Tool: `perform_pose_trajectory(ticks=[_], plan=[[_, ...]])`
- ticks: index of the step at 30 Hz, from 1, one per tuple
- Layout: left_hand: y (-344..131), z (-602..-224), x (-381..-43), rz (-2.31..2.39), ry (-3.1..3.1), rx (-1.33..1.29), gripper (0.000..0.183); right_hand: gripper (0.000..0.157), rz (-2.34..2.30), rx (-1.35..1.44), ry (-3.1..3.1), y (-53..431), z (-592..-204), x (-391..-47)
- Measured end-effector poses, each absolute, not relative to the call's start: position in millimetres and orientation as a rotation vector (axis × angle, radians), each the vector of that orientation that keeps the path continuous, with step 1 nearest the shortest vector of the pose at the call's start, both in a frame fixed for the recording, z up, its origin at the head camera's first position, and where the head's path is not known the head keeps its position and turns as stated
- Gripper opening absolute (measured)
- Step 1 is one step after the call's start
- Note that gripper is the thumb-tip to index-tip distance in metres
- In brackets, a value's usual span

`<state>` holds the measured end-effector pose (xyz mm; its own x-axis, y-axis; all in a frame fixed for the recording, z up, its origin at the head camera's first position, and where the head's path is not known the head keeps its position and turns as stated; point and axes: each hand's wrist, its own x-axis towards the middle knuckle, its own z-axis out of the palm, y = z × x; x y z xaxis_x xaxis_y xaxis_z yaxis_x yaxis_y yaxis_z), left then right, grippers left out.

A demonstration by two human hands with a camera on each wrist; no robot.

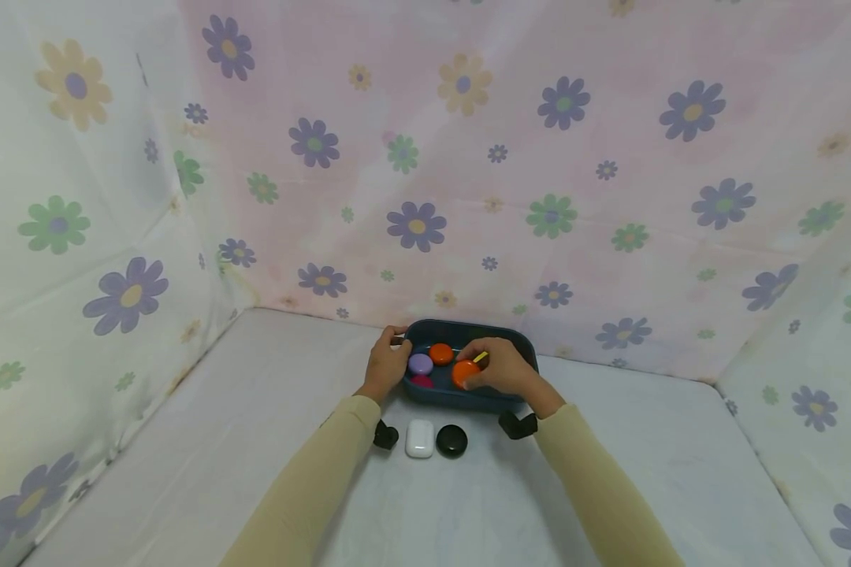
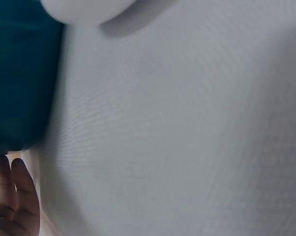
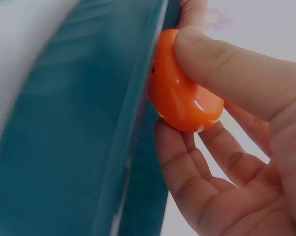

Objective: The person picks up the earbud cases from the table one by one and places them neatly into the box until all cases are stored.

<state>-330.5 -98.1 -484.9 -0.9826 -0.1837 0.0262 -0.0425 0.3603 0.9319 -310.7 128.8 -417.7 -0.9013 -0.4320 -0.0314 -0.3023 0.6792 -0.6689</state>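
Observation:
A dark blue-teal bin (image 1: 461, 398) stands at the back of the table. My right hand (image 1: 499, 366) reaches over it and pinches a glossy orange rounded piece (image 3: 179, 93) between thumb and fingers. In the right wrist view that piece is right at the bin's rim; a small yellow bit (image 1: 481, 357) shows beside it in the head view. Inside the bin lie another orange round piece (image 1: 441, 353), a lilac one (image 1: 420, 364) and a magenta one (image 1: 421, 381). My left hand (image 1: 386, 366) is at the bin's left end, its straight fingertips (image 2: 21, 169) against the outside.
In front of the bin, a white rounded-square case (image 1: 420, 439) and a black round case (image 1: 452, 441) lie side by side on the white tabletop (image 1: 291, 378). Flowered cloth (image 1: 468, 181) hangs behind and on both sides. Black wrist mounts (image 1: 518, 425) sit below the hands.

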Motion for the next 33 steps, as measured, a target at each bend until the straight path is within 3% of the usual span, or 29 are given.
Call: perform_pose_trajectory(ticks=[16,33], plan=[[-97.3,-485.2,-330.3,-1.715,-2.469,0.214,0.033,0.035,-1.073,-0.65,2.711,142.6,-403.7,-278.7],[-96.2,-484.0,-329.2,-1.731,-2.448,0.232,0.033,0.033,-0.954,-0.839,2.7,154.3,-413.0,-247.0]])
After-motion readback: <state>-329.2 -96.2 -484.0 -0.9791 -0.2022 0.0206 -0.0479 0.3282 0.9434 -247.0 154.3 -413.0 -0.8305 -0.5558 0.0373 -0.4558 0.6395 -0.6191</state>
